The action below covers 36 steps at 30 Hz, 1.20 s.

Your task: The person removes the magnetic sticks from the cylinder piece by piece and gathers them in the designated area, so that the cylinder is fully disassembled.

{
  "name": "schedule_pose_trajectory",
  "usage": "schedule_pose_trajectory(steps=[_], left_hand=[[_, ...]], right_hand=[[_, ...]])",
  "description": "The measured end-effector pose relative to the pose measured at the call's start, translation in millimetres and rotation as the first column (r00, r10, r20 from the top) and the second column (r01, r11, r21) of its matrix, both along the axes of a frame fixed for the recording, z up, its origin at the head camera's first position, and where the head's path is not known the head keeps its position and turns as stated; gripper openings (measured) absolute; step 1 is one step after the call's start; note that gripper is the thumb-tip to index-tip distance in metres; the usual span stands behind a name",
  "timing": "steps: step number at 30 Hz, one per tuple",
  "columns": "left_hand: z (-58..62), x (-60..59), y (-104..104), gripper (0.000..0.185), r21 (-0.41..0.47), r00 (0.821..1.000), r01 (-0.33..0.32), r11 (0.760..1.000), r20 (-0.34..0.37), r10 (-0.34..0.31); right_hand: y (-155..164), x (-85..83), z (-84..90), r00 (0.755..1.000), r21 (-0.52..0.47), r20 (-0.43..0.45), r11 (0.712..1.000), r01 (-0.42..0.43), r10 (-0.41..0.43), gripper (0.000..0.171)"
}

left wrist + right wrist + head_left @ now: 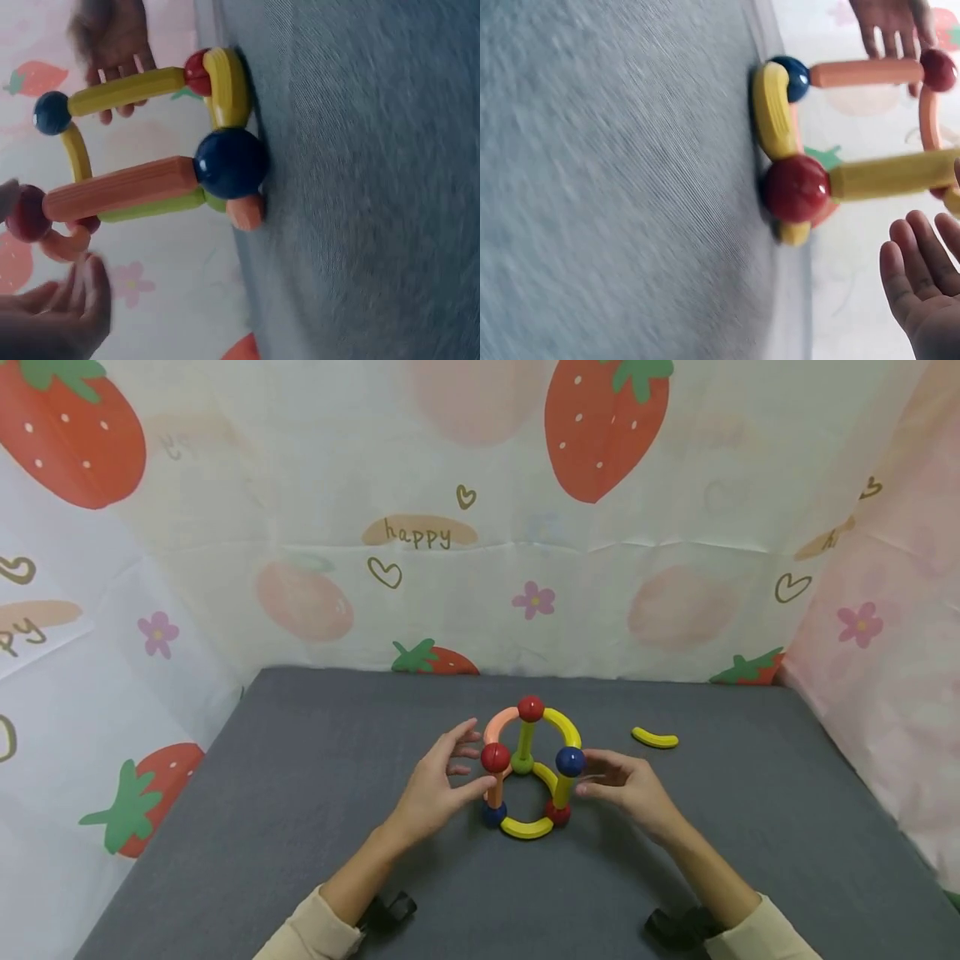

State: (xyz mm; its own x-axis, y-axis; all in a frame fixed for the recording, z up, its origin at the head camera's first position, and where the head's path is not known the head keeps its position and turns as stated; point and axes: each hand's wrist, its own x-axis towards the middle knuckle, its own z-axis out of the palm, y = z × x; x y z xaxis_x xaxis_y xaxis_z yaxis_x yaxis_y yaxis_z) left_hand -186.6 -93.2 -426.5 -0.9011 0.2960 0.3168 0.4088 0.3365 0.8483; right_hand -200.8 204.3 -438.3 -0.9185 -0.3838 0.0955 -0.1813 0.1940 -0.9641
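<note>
A small frame of coloured rods and balls stands on the grey table. It has red and blue balls, yellow curved pieces and an orange upright rod. My left hand is at its left side, fingers spread and relaxed, thumb close to the orange rod. My right hand is at its right side, fingers straight beside the yellow upright rod. In the right wrist view the palm is open and apart from the red base ball. The left wrist view shows the blue base ball.
A loose yellow curved piece lies on the table to the right of the frame. Strawberry-print sheets wall in the table at the back and both sides. Black wrist straps show near the front edge.
</note>
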Motion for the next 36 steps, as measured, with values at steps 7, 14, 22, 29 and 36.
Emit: schedule_pose_trajectory(steps=[7,14,22,29,36], left_hand=[[-11.9,-6.2,-3.0,0.049,0.057,0.947,0.13,0.99,0.289,-0.141],[-21.0,-9.8,1.8,0.028,0.0,0.973,0.121,0.993,0.2,-0.119],[-22.3,-10.9,3.2,0.028,-0.032,0.982,0.114,0.993,0.157,-0.108],[-24.6,-8.5,9.2,0.02,-0.031,0.969,0.153,0.988,0.2,-0.144],[-12.9,0.8,19.8,0.026,0.004,0.948,0.2,0.98,0.251,-0.194]], right_hand=[[-13.3,2.0,-8.5,1.0,-0.006,-0.012,1.0,-0.022,0.022,0.045],[-20.3,3.3,-14.0,0.998,0.034,-0.067,0.999,-0.008,0.01,0.036],[-20.5,0.9,-15.2,0.996,0.061,-0.091,0.998,0.009,-0.004,0.029],[-15.2,-5.4,-14.7,0.996,0.067,-0.086,0.997,0.032,-0.027,0.032],[-12.6,-16.3,-15.5,0.996,0.055,-0.081,0.998,0.038,-0.033,0.031]])
